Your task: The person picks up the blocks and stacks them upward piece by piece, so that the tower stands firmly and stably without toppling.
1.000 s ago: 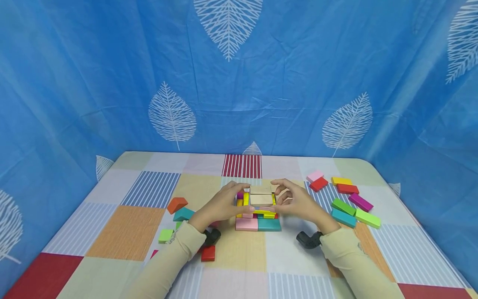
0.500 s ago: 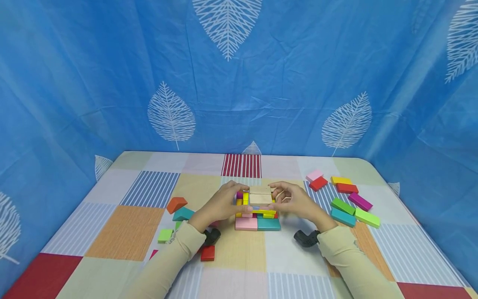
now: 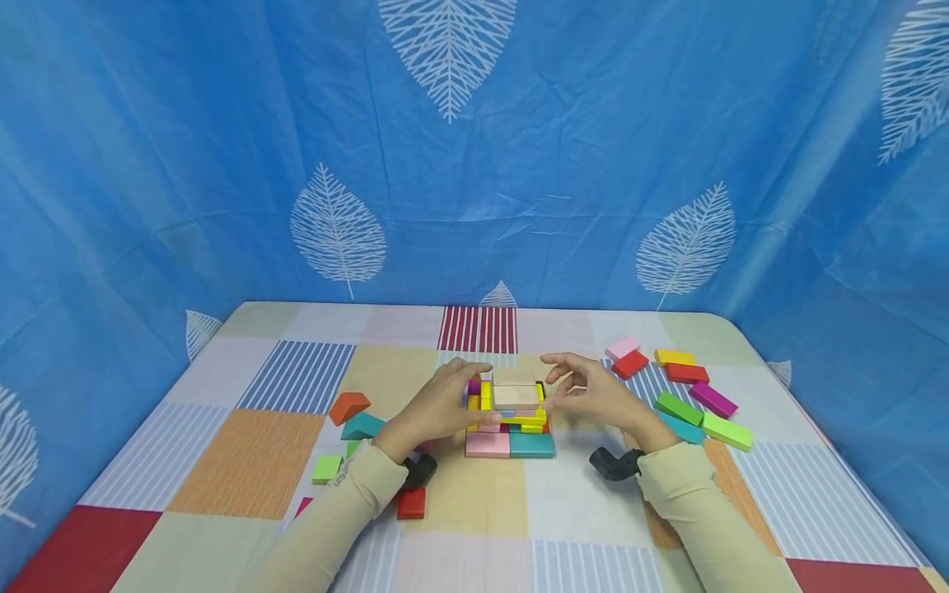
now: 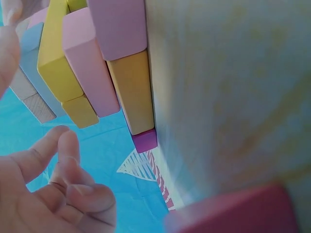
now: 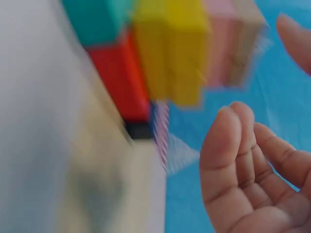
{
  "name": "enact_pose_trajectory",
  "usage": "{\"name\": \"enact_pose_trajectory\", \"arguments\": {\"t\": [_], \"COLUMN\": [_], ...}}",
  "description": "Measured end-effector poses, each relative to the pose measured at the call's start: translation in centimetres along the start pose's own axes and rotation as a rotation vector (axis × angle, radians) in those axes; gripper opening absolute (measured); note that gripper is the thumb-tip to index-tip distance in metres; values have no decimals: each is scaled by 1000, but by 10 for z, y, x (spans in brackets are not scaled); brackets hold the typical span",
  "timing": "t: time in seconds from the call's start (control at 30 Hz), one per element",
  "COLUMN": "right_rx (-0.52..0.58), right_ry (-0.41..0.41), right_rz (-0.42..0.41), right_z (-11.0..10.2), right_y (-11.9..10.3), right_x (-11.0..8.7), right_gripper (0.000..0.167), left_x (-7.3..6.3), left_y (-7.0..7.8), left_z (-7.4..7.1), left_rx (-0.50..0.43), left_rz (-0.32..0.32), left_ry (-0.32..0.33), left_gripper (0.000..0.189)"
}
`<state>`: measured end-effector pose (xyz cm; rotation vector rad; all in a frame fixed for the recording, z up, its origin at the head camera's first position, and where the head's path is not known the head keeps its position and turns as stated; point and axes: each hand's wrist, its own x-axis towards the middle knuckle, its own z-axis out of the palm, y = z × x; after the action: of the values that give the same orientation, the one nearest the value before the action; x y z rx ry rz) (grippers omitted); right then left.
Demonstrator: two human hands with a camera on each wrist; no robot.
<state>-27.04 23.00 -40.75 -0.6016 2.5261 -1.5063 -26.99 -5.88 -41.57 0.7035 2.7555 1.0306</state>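
A layered stack of coloured wooden blocks stands mid-table in the head view, topped by plain wooden blocks (image 3: 515,397). Its lowest front row has a pink block (image 3: 487,445) and a teal block (image 3: 531,445). My left hand (image 3: 442,408) frames the upper left side, thumb in front and index finger towards the back. In the left wrist view its fingertips sit beside the yellow block (image 4: 58,53) and the light blue block (image 4: 41,63), with no firm grip visible. My right hand (image 3: 596,399) stands just off the right side, fingers bent loosely, holding nothing; the right wrist view is blurred.
Loose blocks lie at the right, among them a green block (image 3: 680,407), a purple block (image 3: 713,399) and a red block (image 3: 686,373). At the left are an orange block (image 3: 348,407), a lime block (image 3: 327,469) and a red block (image 3: 411,503), partly near the left forearm.
The right hand came in against the top of the stack, then drew back to the right. The left hand has stayed at the left side.
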Motion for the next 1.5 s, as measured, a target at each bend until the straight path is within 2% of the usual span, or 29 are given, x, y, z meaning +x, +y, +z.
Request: {"name": "enact_pose_trajectory", "arguments": {"t": [0.1,0.23,0.3,0.43,0.57,0.7,0.83,1.03,1.3,1.5], "right_rx": [-26,-48,-55,-169,-309,-406,-454,-434,-488,-524], "right_ry": [84,202,241,277,220,133,69,10,-4,3], "right_rz": [18,86,138,244,361,417,409,434,367,385], "right_z": [-20,-47,-60,-84,-102,-112,-115,-110,-98,-91], "right_y": [3,13,20,35,48,55,55,53,46,40], "right_x": [-5,-15,-18,-19,-16,-11,-6,-3,-1,1], "right_gripper": [53,42,41,36,35,39,38,38,36,40], "left_x": [-1,-2,-2,0,2,2,1,2,3,4], "left_y": [1,2,2,2,1,2,3,3,0,-1], "left_z": [-1,-2,-3,-4,-4,-5,-6,-6,-5,-5], "left_rx": [-26,-51,-49,-46,-74,-85,-87,-82,-78,-83], "left_rz": [-8,-21,-14,25,46,41,28,27,26,29], "left_ry": [-9,-24,-28,-31,-45,-48,-43,-42,-39,-40], "left_gripper": [83,83,83,81,79,76,74,73,74,74]}}
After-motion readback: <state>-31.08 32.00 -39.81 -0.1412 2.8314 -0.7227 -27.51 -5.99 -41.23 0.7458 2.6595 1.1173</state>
